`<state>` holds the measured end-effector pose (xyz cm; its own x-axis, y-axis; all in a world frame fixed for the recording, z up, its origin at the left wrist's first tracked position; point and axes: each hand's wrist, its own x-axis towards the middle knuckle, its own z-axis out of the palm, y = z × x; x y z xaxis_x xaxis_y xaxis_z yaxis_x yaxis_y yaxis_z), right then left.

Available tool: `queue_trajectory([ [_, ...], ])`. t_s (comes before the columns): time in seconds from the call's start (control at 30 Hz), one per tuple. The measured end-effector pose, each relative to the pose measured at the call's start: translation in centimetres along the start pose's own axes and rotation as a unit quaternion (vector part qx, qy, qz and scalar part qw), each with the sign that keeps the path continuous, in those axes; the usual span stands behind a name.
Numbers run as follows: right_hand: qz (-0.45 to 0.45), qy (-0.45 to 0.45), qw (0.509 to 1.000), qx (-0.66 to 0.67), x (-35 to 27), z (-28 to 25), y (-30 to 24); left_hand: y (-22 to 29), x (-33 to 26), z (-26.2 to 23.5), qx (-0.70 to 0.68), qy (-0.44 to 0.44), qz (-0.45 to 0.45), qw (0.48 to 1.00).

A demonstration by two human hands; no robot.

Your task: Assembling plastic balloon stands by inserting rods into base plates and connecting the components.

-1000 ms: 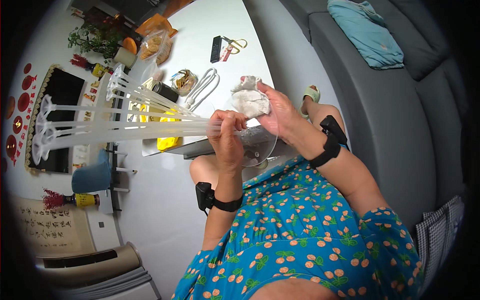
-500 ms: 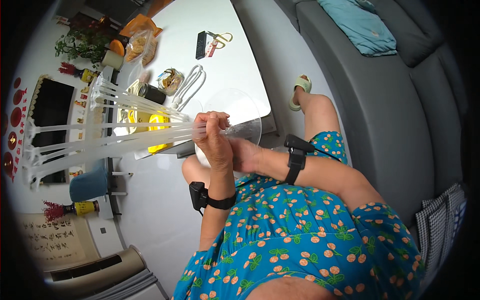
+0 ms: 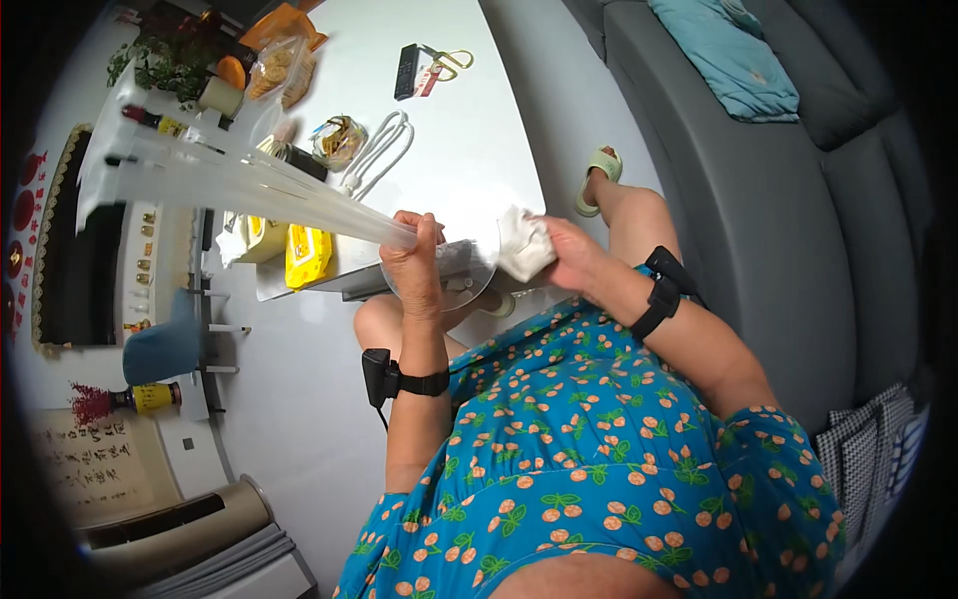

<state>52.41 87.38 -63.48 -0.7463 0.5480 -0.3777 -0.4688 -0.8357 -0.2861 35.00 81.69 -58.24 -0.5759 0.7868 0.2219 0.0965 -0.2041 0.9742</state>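
My left hand (image 3: pixel 412 268) is closed round the narrow end of a rack of translucent plastic rods (image 3: pixel 299 198) that spread out toward the upper left. The far ends of the rods are blurred. Below that grip shows a round clear disc (image 3: pixel 479 288), apparently the rack's base; my hand hides where the two meet. To its right, my right hand (image 3: pixel 576 256) pinches a crumpled white cloth or tissue (image 3: pixel 525 245). The cloth is close to the disc's edge; I cannot tell whether they touch.
The white table (image 3: pixel 454 140) ahead bears a remote control (image 3: pixel 406 72), gold-handled scissors (image 3: pixel 455 64), a coiled white cable (image 3: pixel 384 155), a jar (image 3: pixel 339 142) and a yellow packet (image 3: pixel 308 256). A grey sofa (image 3: pixel 738 200) runs along the right. A blue chair (image 3: pixel 160 344) stands left.
My right hand has moved right, away from my left hand, and the white cloth now shows in it. The rods have swung upward at their far ends.
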Motion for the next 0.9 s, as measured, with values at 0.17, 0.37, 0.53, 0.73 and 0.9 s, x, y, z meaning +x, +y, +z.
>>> queue_trajectory([
  [0.17, -0.196, 0.063, 0.905, -0.373, 2.2, 1.2, -2.3, 1.1, 0.0, -1.5, 0.112, 0.031, 0.009, 0.993],
  [0.37, -0.408, -0.117, 0.259, -0.868, 7.0, 0.8, 0.3, 0.5, -0.2, -3.1, 0.176, 0.021, 0.022, 0.984],
  [0.53, -0.353, -0.129, 0.232, -0.897, 8.8, 2.0, 0.1, 0.7, 0.6, -3.5, 0.087, 0.055, -0.033, 0.994],
  [0.73, -0.371, -0.023, 0.195, -0.908, 12.5, 1.7, -5.2, 0.6, 1.6, -3.6, 0.052, 0.056, -0.018, 0.997],
  [0.9, -0.451, 0.104, 0.258, -0.848, 16.0, -2.7, -13.2, 1.6, 3.3, -3.3, 0.016, 0.056, -0.016, 0.998],
])
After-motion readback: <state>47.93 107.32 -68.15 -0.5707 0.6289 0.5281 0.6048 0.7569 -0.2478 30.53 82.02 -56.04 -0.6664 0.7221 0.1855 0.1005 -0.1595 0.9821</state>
